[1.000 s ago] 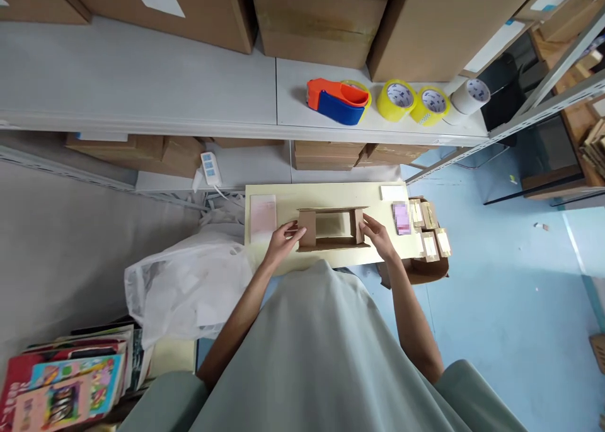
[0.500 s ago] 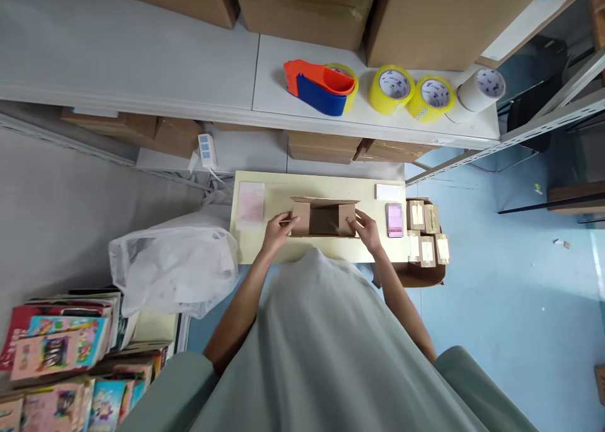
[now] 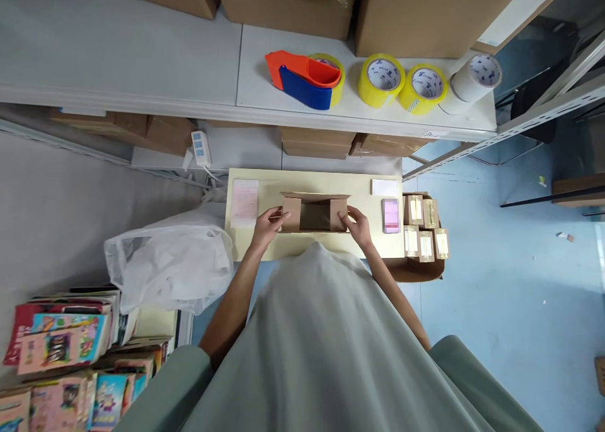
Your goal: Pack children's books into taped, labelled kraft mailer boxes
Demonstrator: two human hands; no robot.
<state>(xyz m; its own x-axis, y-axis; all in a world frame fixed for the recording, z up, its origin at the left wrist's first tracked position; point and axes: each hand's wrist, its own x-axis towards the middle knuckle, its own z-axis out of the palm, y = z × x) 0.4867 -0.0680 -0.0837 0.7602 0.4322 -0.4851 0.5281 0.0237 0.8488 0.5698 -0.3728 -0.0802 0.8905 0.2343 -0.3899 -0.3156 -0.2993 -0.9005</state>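
Observation:
A small brown cardboard box (image 3: 292, 215) sits at the middle of the pale yellow table (image 3: 302, 181), its top flaps up and its inside showing. At its left end, my left hand (image 3: 268, 226) grips the side flap between thumb and fingers. My right hand (image 3: 356, 224) pinches the flap at the right end. To the right of the box lie a pink-and-purple card or small pack (image 3: 391, 216) and a white slip (image 3: 384, 187). On the table's left part is a pale pink sheet (image 3: 245, 203).
An orange-and-blue tape dispenser (image 3: 305, 82) and yellow tape rolls (image 3: 382, 81) stand on the shelf (image 3: 165, 60) ahead. Small taped boxes (image 3: 425, 248) fill a carton to the right. A white plastic bag (image 3: 170, 262) and stacked books (image 3: 61, 350) are at the left.
The view has shifted slightly, so the whole scene sits a little further left and up. Both hands keep their hold on the box's end flaps.

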